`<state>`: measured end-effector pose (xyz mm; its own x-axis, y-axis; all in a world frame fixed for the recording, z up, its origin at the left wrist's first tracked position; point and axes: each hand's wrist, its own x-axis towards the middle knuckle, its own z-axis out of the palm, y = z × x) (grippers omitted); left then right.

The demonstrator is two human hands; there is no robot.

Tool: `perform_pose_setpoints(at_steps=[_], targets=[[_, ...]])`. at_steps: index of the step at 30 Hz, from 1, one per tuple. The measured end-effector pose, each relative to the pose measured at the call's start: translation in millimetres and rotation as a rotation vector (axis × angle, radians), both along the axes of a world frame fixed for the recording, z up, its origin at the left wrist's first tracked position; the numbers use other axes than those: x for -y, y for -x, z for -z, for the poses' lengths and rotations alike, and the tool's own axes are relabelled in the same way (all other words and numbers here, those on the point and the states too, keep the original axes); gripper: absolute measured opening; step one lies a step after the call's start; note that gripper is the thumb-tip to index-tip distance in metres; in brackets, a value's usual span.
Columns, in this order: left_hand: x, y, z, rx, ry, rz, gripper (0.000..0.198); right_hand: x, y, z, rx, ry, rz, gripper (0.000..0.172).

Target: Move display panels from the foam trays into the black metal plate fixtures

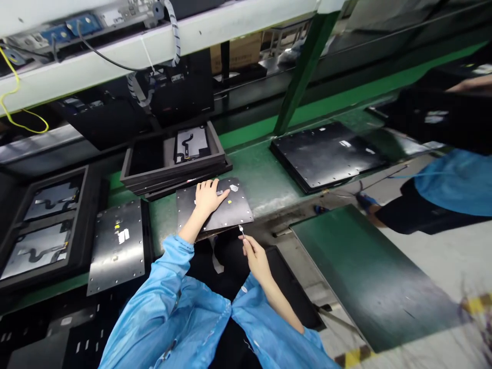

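My left hand [207, 199] lies on a dark flat panel [240, 205] with its fingers spread, pressing on its upper face. The panel has small holes along its edges and a few white and yellow labels. In my right hand [257, 259] is a small tool with a shiny, spoon-like metal tip [241, 229], pinched between thumb and fingers. That tip is at the panel's near right edge; whether it touches is too small to tell. Just left of the panel lies a similar dark panel [117, 251] with white and yellow labels.
Behind the panel, stacked grey foam trays [172, 173] hold a screen-like part. Another foam tray [82, 205] sits at far left. More dark panels [330, 154] lie to the right on the green bench [253, 169]. A green board [369, 271] juts out at right, near a co-worker's blue garment [457, 184].
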<state>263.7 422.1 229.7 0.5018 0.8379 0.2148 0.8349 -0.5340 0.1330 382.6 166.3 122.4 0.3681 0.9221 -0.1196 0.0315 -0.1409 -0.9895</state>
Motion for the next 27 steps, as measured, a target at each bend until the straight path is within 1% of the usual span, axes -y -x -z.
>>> perform_pose_setpoints(at_steps=[3,5,7,10,12,14,17,18,20,22,23,24,25,27], targets=[[2,-1,1.9,0.001,0.005,-0.003,0.068,-2,4,6.1,-0.002,0.0,-0.009,0.059],[2,-1,2.5,-0.004,0.004,0.005,0.067,-3,9,6.7,-0.005,0.005,0.009,0.061],[2,0,2.6,-0.015,-0.003,0.013,0.066,-4,13,3.6,-0.001,0.02,0.031,0.064],[1,0,2.0,-0.026,0.0,0.03,0.066,-5,14,-9.1,0.055,0.048,0.025,0.066],[0,0,1.2,-0.028,0.017,0.036,0.068,-8,10,-22.5,0.13,0.055,-0.01,0.064],[-2,0,0.4,-0.029,0.038,0.031,0.068,-12,3,-39.2,0.256,0.075,-0.072,0.058],[0,4,-1.6,-0.023,0.077,0.048,0.072,-19,-9,-70.1,0.576,0.231,-0.204,0.051],[2,7,-2.9,-0.025,0.098,0.08,0.078,-22,-12,-81.5,0.695,0.297,-0.253,0.049],[12,16,-6.6,-0.051,0.156,0.203,0.095,-27,-17,-104.5,0.911,0.391,-0.345,0.045],[26,30,-11.9,-0.107,0.208,0.36,0.113,-32,-20,-125.9,1.083,0.428,-0.427,0.042],[34,38,-15.0,-0.142,0.218,0.422,0.119,-35,-21,-135.4,1.152,0.435,-0.46,0.042],[43,46,-18.2,-0.179,0.214,0.461,0.12,-37,-21,-143.6,1.207,0.438,-0.489,0.042],[51,54,-21.5,-0.216,0.198,0.479,0.118,-40,-21,-150.6,1.249,0.438,-0.513,0.042],[64,65,-27.7,-0.295,0.148,0.487,0.103,-43,-19,-160.1,1.311,0.427,-0.541,0.042]])
